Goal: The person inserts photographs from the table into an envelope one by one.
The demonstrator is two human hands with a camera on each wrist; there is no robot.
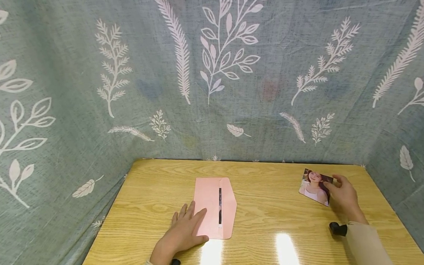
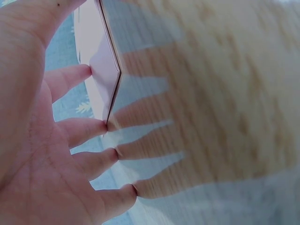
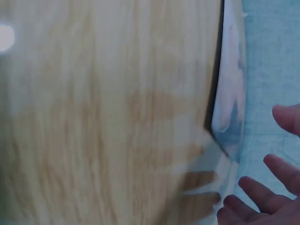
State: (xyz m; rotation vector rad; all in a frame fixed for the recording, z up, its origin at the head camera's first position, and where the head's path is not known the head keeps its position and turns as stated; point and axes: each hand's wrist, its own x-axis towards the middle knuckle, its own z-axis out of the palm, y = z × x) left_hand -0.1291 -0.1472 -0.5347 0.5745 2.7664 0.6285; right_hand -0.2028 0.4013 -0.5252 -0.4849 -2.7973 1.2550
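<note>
A pink envelope [image 1: 209, 220] lies on the wooden table with its pointed flap [image 1: 229, 207] folded out to the right. A narrow dark strip of a picture [image 1: 220, 206] shows along its opening. My left hand [image 1: 182, 230] rests at the envelope's left edge with its fingers spread; in the left wrist view the fingertips [image 2: 101, 125] touch the envelope and the tabletop. Farther right lies a photo [image 1: 313, 187] of a person in a white top, with a thick dark edge in the right wrist view. My right hand [image 1: 343, 195] is at its right side, fingers loosely bent and apart.
Grey-green curtains [image 1: 197, 121] with white leaf prints hang behind the table [image 1: 263, 210] and at both sides. Black wrist devices [image 1: 337, 228] sit at the sleeve ends. Two bright reflections lie on the table's near part.
</note>
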